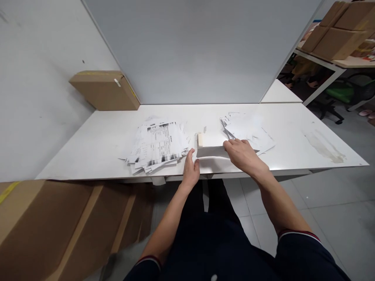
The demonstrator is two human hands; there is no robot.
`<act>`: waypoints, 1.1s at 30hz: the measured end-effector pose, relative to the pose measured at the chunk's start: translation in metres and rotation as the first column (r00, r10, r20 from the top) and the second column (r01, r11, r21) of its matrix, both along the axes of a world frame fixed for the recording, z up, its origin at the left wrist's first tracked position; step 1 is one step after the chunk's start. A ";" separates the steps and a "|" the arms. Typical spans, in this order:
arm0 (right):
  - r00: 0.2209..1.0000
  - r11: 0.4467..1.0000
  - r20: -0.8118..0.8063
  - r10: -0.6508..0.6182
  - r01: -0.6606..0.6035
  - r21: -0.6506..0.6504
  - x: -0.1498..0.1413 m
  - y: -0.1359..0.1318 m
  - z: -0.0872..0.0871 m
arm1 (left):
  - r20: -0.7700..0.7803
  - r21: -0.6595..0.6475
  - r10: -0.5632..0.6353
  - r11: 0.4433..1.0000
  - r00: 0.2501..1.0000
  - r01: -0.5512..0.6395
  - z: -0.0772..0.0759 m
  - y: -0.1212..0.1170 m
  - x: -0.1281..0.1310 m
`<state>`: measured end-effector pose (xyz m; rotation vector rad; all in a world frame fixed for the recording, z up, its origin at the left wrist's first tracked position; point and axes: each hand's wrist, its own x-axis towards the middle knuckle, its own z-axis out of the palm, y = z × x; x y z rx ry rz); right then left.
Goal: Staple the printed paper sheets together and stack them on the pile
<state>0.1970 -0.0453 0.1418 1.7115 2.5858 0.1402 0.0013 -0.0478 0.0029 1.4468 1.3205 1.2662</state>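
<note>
A white sheet is being pinched between the left hand and right hand; edges are best being kept aligned.

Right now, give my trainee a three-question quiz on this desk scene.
1. True or false: the printed paper pile lies to the right of both hands.
2. Which hand rests on the top of the white folded sheet? A) left hand B) right hand C) neither
3. Fill in: the object against the wall at the table's far left corner is a cardboard ____.

Key:
1. False; it lies left of the hands.
2. B; the left hand touches the sheet's left edge.
3. box
</note>
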 end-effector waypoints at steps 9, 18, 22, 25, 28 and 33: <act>1.000 0.999 0.026 -0.001 0.002 -0.049 -0.002 0.003 -0.009 | -0.213 0.037 -0.004 0.999 0.977 0.012 -0.021 0.002 0.008; 0.998 0.999 0.059 -0.006 0.009 -0.041 -0.003 0.004 -0.005 | -0.442 0.002 -0.036 0.999 0.896 0.041 -0.016 0.002 0.012; 0.998 0.998 0.056 -0.021 0.024 -0.059 -0.002 0.004 -0.002 | -0.538 -0.029 -0.058 0.998 0.841 0.050 -0.011 0.001 0.008; 0.994 0.994 -0.067 -0.085 0.081 -0.072 0.007 0.001 0.005 | -0.519 -0.009 -0.049 0.999 0.853 0.052 -0.009 0.002 0.003; 0.889 0.971 -0.392 -0.237 0.199 -0.134 0.025 -0.005 0.006 | -0.438 0.019 -0.020 0.999 0.899 0.031 -0.007 0.005 -0.004; 0.289 0.771 -0.741 -0.605 -0.016 -0.636 0.049 -0.014 -0.037 | -0.363 0.045 0.051 0.998 0.930 -0.037 -0.009 0.015 -0.012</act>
